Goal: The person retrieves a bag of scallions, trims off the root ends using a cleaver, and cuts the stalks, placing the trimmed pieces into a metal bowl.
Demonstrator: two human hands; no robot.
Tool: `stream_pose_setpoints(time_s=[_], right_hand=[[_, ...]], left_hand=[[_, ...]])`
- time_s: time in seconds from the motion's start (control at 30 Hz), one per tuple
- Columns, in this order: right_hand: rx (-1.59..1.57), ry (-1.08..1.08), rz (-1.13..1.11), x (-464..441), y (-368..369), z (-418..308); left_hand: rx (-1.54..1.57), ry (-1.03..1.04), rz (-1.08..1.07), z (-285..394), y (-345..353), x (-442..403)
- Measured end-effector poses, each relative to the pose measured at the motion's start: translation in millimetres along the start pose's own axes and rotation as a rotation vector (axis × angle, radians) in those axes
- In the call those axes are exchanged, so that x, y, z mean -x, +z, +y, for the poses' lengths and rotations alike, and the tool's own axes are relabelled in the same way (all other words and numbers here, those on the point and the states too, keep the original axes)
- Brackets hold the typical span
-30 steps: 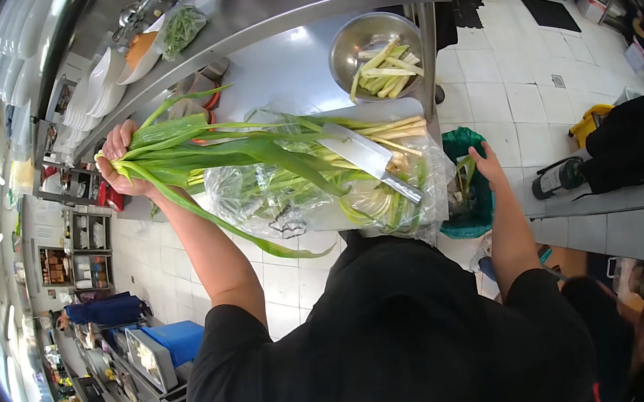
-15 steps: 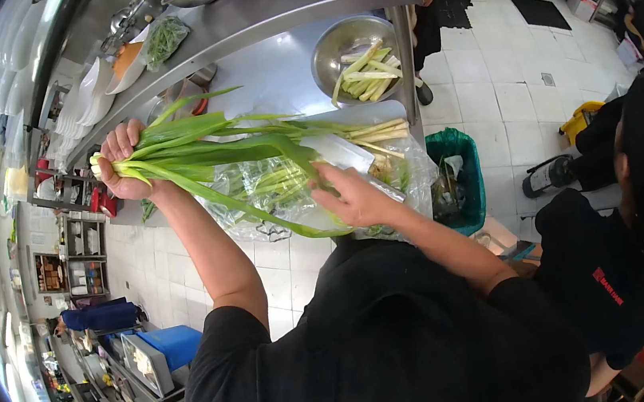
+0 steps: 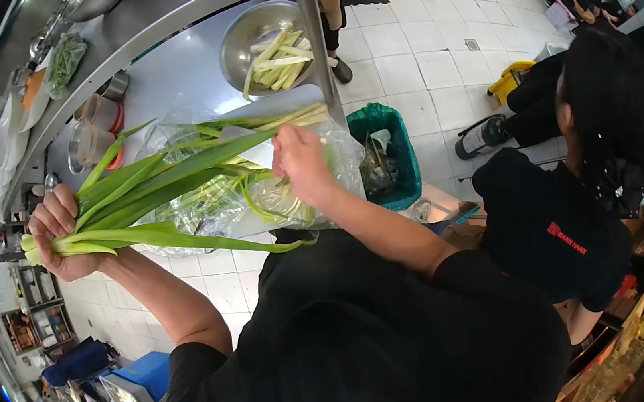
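Note:
My left hand is wrapped round the pale root ends of a bunch of leeks. Their long green leaves fan out to the right over the worktop. My right hand is closed at the tip of one leaf, which runs straight towards it. Beside the right hand a broad knife blade lies partly covered by leaves; its handle is hidden. Under the leaves are clear plastic bags and more green stalks. Beyond, a steel bowl holds cut pale stalks.
A green-lined bin stands right of the worktop. A steel shelf crosses above the table, with a bag of greens on it. Close on the right is a co-worker in a black shirt. Clear tubs stand behind the leeks.
My left hand has moved lower and left with the leeks. My right hand has gone from loosely spread fingers to closed at a leaf tip. The whole view has shifted.

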State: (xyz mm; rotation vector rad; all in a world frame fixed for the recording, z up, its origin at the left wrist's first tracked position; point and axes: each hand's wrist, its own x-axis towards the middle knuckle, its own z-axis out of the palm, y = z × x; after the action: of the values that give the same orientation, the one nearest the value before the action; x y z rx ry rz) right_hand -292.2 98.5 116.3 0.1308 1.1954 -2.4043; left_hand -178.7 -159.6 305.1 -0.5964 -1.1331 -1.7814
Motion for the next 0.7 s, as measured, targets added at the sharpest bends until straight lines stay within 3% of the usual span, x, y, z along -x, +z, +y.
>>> stream_pose_setpoints(time_s=[0.1,0.2,0.23,0.27,0.3,0.33,0.37,0.4,0.43,0.5,0.53,0.57,0.63,0.7], right_hand=[[-0.017,0.016,0.084,-3,4,-12],[0.122,-0.144,0.156,-7,-10,-12],[0.021,-0.19,0.286,-28,-38,-8],[-0.08,-0.238,0.417,-55,-78,-7],[-0.055,-0.263,0.501,-66,-119,-19],[0.137,-0.305,0.701,-62,-125,-50],[0.858,-0.785,0.735,-80,-182,-38],[1.054,-0.863,0.695,-104,-253,-26],[1.09,-0.919,0.75,-106,-265,-24],[1.062,-0.313,0.575,-116,-319,4],[1.48,-0.059,0.326,-128,-369,21],[1.427,0.049,0.388,-122,-385,40],[1.375,0.019,0.643,-100,-374,56],[1.125,0.042,0.633,-112,-443,90]], left_hand=[[-0.021,0.024,0.023,-2,2,9],[-0.094,0.089,-0.023,8,-10,9],[-0.185,0.149,-0.076,17,-17,9],[-0.331,0.244,0.112,38,-19,5],[-0.377,0.332,0.126,66,-39,-2],[-0.324,0.347,0.081,82,-42,-9],[-0.297,0.368,0.033,106,-44,-12],[-0.629,0.479,0.147,112,-33,-14],[-0.924,0.447,0.042,124,-34,-14],[-0.997,0.16,0.026,173,-71,-16],[-1.261,0.147,-0.023,181,-70,-20],[-1.308,0.149,-0.035,184,-71,-23],[-1.579,0.067,-0.058,198,-83,-26],[-1.793,-0.151,-0.008,212,-108,-25]])
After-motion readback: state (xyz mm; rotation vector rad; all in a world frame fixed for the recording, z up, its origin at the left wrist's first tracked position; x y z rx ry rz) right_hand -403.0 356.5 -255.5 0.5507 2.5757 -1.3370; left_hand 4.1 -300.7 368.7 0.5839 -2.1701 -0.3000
